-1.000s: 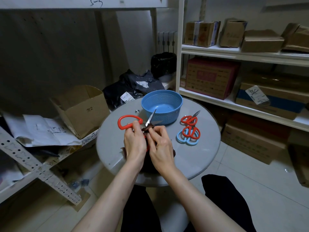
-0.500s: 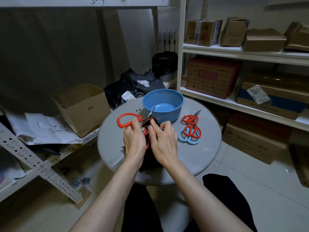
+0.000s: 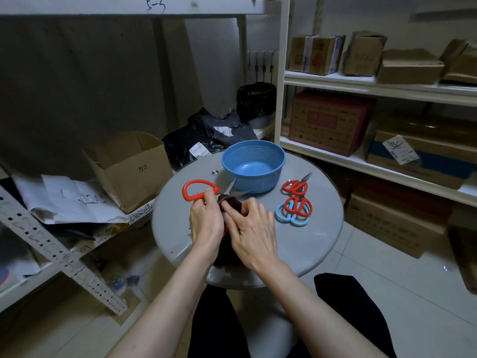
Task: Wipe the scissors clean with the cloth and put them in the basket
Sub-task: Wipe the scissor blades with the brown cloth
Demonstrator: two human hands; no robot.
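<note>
Over the round grey table (image 3: 317,244), my left hand (image 3: 206,220) grips the red-handled scissors (image 3: 198,191) near the pivot, with one red loop sticking out to the left. The blades are spread and their tips point toward the blue basket (image 3: 254,164). My right hand (image 3: 251,233) pinches a dark cloth (image 3: 233,202) against the blades close to the pivot. The rest of the cloth hangs down between my hands. The basket holds nothing.
Right of the basket lie a red-handled pair of scissors (image 3: 295,186), and a red pair (image 3: 299,206) stacked on a light-blue pair (image 3: 290,220). An open cardboard box (image 3: 129,169) stands at the left. Shelves with boxes (image 3: 333,122) fill the right side.
My right hand has drawn the cloth back along the blades from near the tips toward the pivot. The view has shifted slightly; the left hand keeps its hold.
</note>
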